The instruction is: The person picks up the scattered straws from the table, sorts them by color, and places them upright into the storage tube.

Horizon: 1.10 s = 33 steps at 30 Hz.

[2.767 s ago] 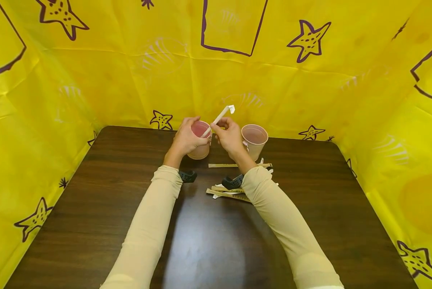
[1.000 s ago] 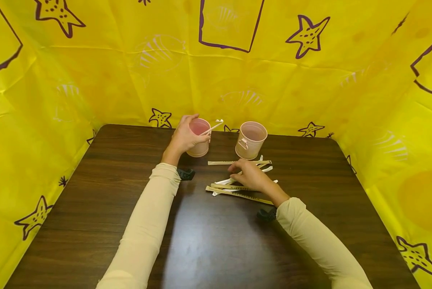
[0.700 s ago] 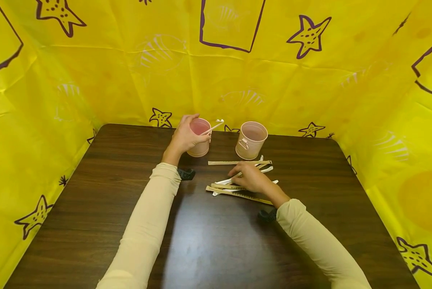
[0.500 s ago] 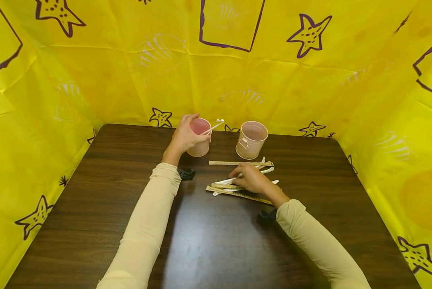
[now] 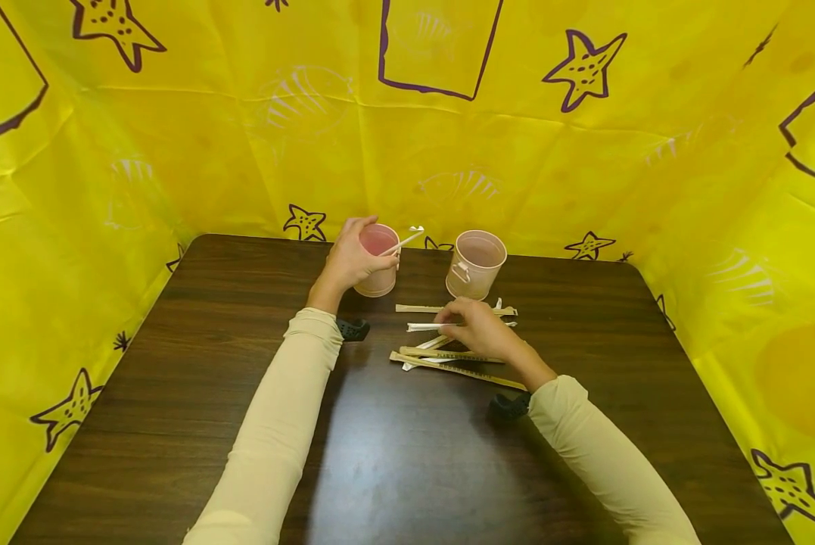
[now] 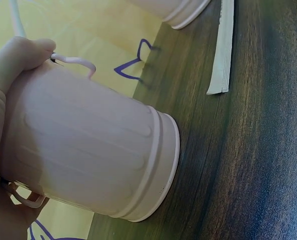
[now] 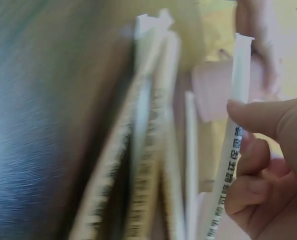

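My left hand (image 5: 346, 261) grips the rim of a small pink bucket (image 5: 377, 284) with little side handles, thumb toward me. A white-wrapped straw (image 5: 409, 240) leans out of this bucket over its right rim. In the left wrist view, the bucket (image 6: 93, 145) stands on the wood. Between thumb and fingers, my right hand (image 5: 480, 333) pinches another paper-wrapped straw (image 7: 241, 75), white with dark printed characters, just over the pile. Below it lie several brown and white wrapped straws (image 5: 461, 369), crossing each other; they look blurred in the right wrist view.
A second pink bucket (image 5: 477, 278) stands to the right, behind the straws. Another brown-wrapped straw (image 5: 414, 309) lies crosswise in front of it. Yellow printed cloth (image 5: 244, 151) hangs close behind the dark wooden table (image 5: 230, 341).
My right hand let go of a straw at the left bucket, came down to the pile and now lifts a white-wrapped straw from it. The left hand stays on the bucket.
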Available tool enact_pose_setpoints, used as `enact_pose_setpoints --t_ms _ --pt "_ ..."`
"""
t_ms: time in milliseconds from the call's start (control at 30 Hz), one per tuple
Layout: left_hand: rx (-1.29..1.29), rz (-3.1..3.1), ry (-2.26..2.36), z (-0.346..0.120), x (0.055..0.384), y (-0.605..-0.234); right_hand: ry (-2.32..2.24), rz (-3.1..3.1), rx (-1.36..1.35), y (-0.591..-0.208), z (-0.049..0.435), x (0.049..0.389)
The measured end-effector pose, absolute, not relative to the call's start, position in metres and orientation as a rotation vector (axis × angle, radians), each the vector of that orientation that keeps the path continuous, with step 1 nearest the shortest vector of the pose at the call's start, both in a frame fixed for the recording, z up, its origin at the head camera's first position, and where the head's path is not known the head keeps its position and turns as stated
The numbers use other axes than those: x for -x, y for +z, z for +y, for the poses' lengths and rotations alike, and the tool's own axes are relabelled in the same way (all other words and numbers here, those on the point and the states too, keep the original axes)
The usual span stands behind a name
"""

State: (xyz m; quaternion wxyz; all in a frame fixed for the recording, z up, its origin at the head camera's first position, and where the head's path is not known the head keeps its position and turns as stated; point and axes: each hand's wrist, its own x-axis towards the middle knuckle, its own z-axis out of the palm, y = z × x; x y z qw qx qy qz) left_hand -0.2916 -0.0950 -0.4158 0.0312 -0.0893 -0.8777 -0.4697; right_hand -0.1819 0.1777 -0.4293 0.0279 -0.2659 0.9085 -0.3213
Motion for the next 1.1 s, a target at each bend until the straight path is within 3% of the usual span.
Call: enact_pose_setpoints --t_ms 467,767,1100 --pt "0.266 -2.715 -1.465 -0.095 0.294 -0.415 -1.825 2.637 0.518 -0.365 0.173 0.187" --pt "0.263 -2.710 -1.476 -0.094 0.293 -0.416 -2.437 2.402 0.511 -0.343 0.161 0.194" --pt "0.251 -2.735 -1.472 -0.094 0.294 -0.414 -2.612 2.301 0.441 -0.338 0.140 0.212"
